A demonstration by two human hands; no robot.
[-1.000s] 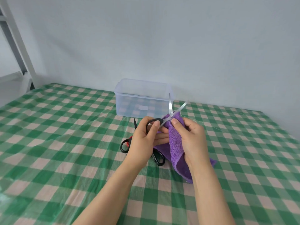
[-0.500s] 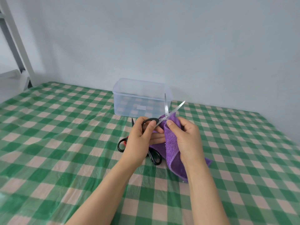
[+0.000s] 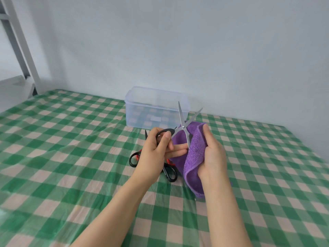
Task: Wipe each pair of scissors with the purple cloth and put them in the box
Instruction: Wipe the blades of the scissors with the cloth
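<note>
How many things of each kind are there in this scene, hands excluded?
Scissors: 2 for sure, one black-handled pair in the left hand, one black-and-red pair on the tablecloth; the hand may hide more.
Purple cloth: 1, in the right hand.
Clear box: 1.
Total: 4.

My left hand (image 3: 156, 150) grips the black handle of a pair of scissors (image 3: 183, 124), whose silver blades are spread in a V and point up toward the clear plastic box (image 3: 154, 107). My right hand (image 3: 212, 154) holds the purple cloth (image 3: 193, 157) folded against the lower part of the blades. Below my left hand, black-and-red scissors (image 3: 133, 158) lie on the green checked surface (image 3: 71, 157), partly hidden.
</note>
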